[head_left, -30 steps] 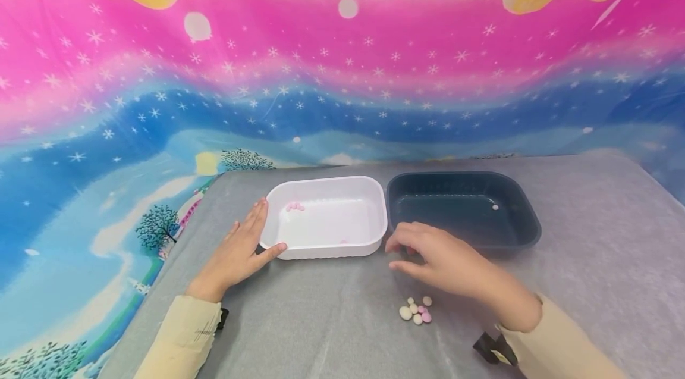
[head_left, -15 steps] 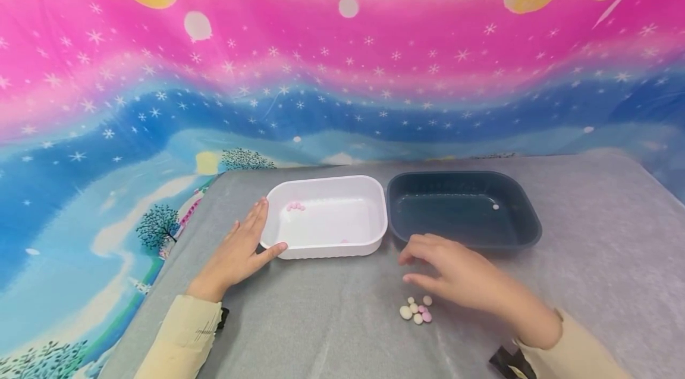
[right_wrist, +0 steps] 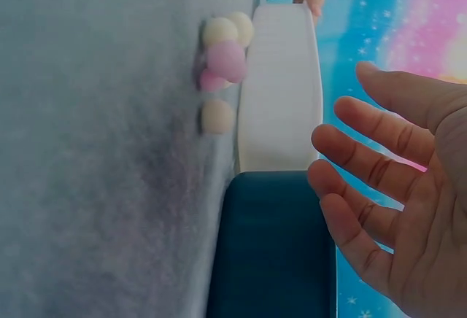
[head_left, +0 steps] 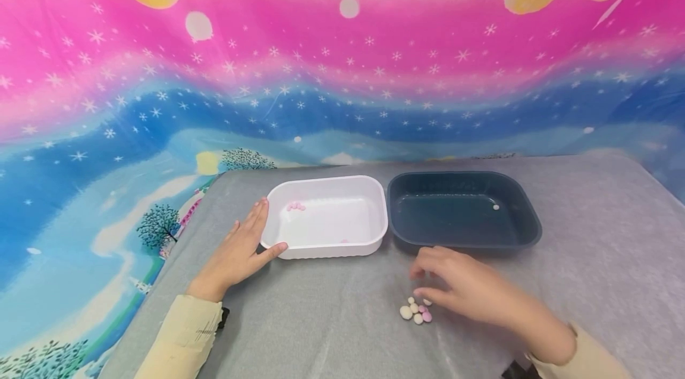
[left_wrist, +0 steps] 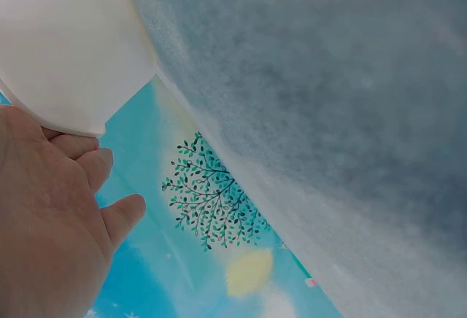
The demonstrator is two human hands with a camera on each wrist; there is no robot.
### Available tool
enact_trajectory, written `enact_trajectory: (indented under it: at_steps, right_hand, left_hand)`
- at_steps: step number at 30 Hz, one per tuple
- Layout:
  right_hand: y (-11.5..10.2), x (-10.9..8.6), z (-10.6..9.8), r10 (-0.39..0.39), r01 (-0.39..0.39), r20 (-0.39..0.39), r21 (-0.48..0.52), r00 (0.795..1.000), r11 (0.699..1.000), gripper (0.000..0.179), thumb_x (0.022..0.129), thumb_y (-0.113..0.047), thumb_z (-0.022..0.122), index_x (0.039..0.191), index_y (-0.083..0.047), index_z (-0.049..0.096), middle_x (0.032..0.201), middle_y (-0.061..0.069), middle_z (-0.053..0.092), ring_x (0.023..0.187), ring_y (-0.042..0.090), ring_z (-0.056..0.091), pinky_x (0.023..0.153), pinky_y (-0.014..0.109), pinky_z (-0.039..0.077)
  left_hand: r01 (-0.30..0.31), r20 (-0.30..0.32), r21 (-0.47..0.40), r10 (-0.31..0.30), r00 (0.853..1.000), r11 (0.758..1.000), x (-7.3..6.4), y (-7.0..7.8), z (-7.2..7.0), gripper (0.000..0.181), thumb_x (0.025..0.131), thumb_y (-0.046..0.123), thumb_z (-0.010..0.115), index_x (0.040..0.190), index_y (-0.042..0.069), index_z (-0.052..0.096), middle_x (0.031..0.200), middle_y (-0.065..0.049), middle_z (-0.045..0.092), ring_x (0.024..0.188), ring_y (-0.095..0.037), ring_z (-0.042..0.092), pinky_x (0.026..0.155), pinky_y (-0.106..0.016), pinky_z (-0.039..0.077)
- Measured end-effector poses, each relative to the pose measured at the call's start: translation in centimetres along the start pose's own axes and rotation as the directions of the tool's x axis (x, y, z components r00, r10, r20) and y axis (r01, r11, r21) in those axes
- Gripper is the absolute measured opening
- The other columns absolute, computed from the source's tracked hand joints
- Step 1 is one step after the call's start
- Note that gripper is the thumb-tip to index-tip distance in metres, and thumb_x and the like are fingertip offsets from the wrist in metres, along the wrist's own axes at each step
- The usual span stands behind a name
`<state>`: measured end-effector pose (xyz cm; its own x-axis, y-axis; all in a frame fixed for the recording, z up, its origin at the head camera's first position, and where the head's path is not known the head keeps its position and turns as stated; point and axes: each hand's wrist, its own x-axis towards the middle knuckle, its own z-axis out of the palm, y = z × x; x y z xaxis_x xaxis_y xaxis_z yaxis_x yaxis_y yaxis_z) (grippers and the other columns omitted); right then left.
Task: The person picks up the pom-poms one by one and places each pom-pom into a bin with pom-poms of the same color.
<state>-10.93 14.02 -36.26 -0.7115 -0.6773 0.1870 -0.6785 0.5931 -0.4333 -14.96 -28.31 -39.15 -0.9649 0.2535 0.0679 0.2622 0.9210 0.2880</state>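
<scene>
My left hand (head_left: 235,257) rests against the left end of a white plastic tub (head_left: 332,248), fingers laid straight along its side and thumb at the front corner. In the left wrist view, the fingers (left_wrist: 93,163) sit right at the tub's rim. Over the grey cloth, my right hand (head_left: 465,284) hovers in front of a dark tub (head_left: 455,218), fingers relaxed and nothing between them. Its thumb overlaps the edge of a small pile of cream and pink balls (head_left: 414,308). The right wrist view shows the same balls (right_wrist: 227,60) beyond the spread fingers.
Several tiny pink balls (head_left: 296,207) lie at the back left inside the white tub, with another bit of pink near its front wall. One white ball (head_left: 496,207) is in the dark tub. Behind the cloth-covered table (head_left: 599,236) hangs a colourful printed backdrop (head_left: 342,69).
My right hand has moved right and toward me, from the dark tub's front left corner to beside the pile of balls. The left hand and both tubs stay put.
</scene>
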Motion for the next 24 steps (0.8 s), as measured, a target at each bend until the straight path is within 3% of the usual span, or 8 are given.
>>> enact_trajectory:
  at_steps: [6, 24]
  right_hand:
    - [0.3, -0.5, 0.3, -0.03, 0.03, -0.007, 0.008, 1.0, 1.0, 0.014, 0.086, -0.026, 0.077, 0.091, -0.028, 0.065, 0.089, -0.019, 0.056, 0.084, -0.001, 0.054, 0.071, 0.023, 0.05]
    - [1.1, -1.7, 1.4, -0.109, 0.109, 0.011, -0.001, 0.994, 0.994, 0.017, 0.084, -0.025, 0.078, 0.089, -0.03, 0.063, 0.091, -0.021, 0.057, 0.088, -0.001, 0.054, 0.075, 0.024, 0.051]
  left_hand:
    - [0.006, 0.007, -0.005, -0.006, 1.0, 1.0, 0.0, 0.0, 0.0, 0.1, 0.094, 0.066, 0.051, 0.16, 0.01, 0.001, 0.169, -0.009, 0.003, 0.156, -0.032, 0.01, 0.119, -0.065, 0.016]
    - [0.009, 0.0, -0.019, -0.009, 1.0, 1.0, -0.1, 0.2, 0.0, 0.098, 0.095, 0.063, 0.052, 0.16, 0.009, 0.002, 0.169, -0.01, 0.005, 0.155, -0.032, 0.011, 0.119, -0.066, 0.016]
